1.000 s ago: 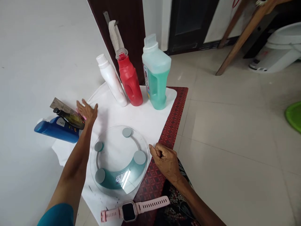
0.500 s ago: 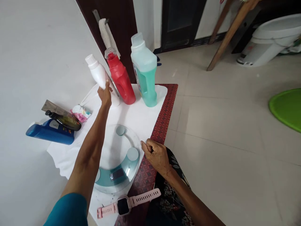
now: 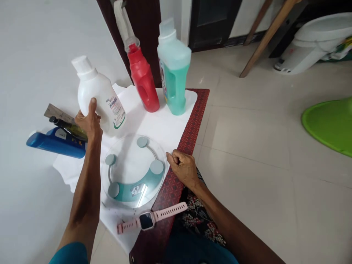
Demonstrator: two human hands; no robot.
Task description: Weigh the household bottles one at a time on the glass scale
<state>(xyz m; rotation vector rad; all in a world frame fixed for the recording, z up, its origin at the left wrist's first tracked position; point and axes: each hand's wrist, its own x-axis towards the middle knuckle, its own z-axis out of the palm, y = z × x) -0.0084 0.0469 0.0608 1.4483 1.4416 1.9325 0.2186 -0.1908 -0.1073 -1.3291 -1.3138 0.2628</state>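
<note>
My left hand (image 3: 90, 123) grips a large white detergent bottle (image 3: 96, 91) by its side, thumb showing on the near face. The bottle is tilted, with its white cap toward the upper left and a printed label low on the right. Just below it lies a round glass weighing scale (image 3: 132, 172) with a teal band and lit digits on its display. At the scale's right rim, over the table edge, my right hand (image 3: 183, 167) is curled into a fist with nothing visible in it. A pink-strapped smartwatch (image 3: 147, 220) lies in front of the scale.
A red bottle (image 3: 144, 82) and a bottle of green liquid (image 3: 174, 80) stand at the back of the white cloth (image 3: 167, 128). Against the left wall are a blue bottle (image 3: 57, 143), a dark-capped bottle (image 3: 72, 129) and a grey tube (image 3: 59, 113). A white bucket (image 3: 305, 51) stands on the floor.
My left hand has moved the white bottle left and nearer, away from beside the red bottle, turning its label into view. My right fist stays at the table edge. The display digits differ.
</note>
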